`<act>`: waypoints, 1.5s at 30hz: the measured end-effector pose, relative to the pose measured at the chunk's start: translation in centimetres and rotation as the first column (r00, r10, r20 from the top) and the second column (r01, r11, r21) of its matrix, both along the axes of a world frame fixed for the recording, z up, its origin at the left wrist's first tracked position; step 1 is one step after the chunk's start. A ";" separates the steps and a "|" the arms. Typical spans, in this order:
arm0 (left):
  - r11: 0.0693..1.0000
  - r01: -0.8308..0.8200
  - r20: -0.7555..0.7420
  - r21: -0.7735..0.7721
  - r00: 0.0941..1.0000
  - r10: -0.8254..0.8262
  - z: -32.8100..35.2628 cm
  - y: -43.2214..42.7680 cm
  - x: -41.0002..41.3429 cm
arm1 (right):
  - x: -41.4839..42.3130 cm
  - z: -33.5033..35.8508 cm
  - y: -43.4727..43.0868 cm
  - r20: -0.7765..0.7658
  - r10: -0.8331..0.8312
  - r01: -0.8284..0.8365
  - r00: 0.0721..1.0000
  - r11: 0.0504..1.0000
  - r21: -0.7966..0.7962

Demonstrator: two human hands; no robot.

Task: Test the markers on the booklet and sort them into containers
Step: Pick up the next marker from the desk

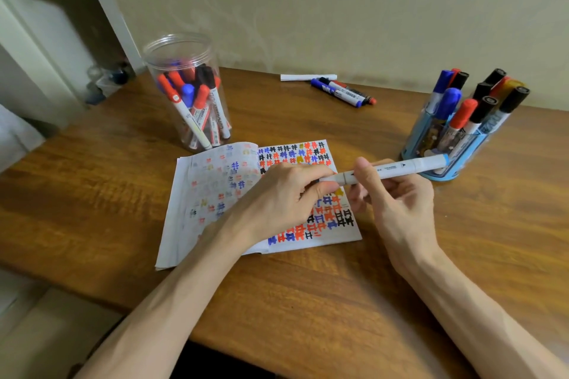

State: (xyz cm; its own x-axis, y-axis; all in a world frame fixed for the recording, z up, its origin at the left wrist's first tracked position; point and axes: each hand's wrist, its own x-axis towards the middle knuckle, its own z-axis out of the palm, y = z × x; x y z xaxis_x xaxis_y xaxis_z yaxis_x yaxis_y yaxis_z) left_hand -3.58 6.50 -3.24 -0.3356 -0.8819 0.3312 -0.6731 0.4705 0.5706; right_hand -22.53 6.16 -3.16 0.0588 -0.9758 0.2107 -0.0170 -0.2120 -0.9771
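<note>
Here the right hand (pixel 397 194) grips the barrel of a white marker (pixel 397 168), thumb on top and fingers curled beneath. The left hand (pixel 277 197) pinches the marker's left end between thumb and fingertips. The marker lies nearly level between the two hands, its pale blue end pointing right, close to the base of a blue holder (pixel 443 144). Both hands hover over the right page of an open booklet (pixel 215 194), which is covered with red, blue, black and yellow test marks. The holder carries capped markers standing upright. Left of the booklet stands a clear jar (pixel 184 71) with more markers. A few loose markers (pixel 341 91) lie at the far edge of the wooden table (pixel 308 286).
</note>
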 end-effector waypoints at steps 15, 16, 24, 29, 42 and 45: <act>0.994 0.049 -0.050 0.100 0.998 -0.044 0.5 0.1 0.4 | 0.4 -0.2 0.6 0.044 -0.026 0.025 0.999 1.000 0.006; 0.990 0.058 -0.059 0.125 0.997 -0.051 0.5 0.1 0.4 | 0.4 -0.3 0.6 0.039 -0.028 0.028 0.999 1.000 0.006; 0.996 0.050 -0.044 0.077 0.998 -0.047 -0.3 0.4 0.0 | -0.1 -0.2 0.0 -0.041 0.025 -0.024 0.999 1.000 0.018; 0.999 0.030 0.063 0.036 0.997 -0.032 -0.7 0.3 -0.1 | 0.1 -0.5 -0.2 -0.013 0.026 -0.025 1.000 0.998 0.066; 0.985 0.023 0.008 0.171 1.000 -0.024 -0.3 0.3 0.5 | 0.3 -0.5 -0.1 -0.072 0.055 -0.046 0.996 0.992 0.114; 0.977 0.067 -0.046 0.201 0.997 -0.059 -0.1 0.4 0.7 | 0.4 -0.3 0.4 -0.098 0.047 -0.042 0.994 0.998 0.053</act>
State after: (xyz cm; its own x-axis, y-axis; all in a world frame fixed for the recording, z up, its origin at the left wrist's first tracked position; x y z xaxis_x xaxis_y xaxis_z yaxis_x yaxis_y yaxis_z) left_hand -2.84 6.94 -3.34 -0.3826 -0.9096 0.1618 -0.6211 0.3829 0.6838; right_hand -22.09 6.53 -3.45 0.1201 -0.9810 0.1524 -0.1056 -0.1653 -0.9806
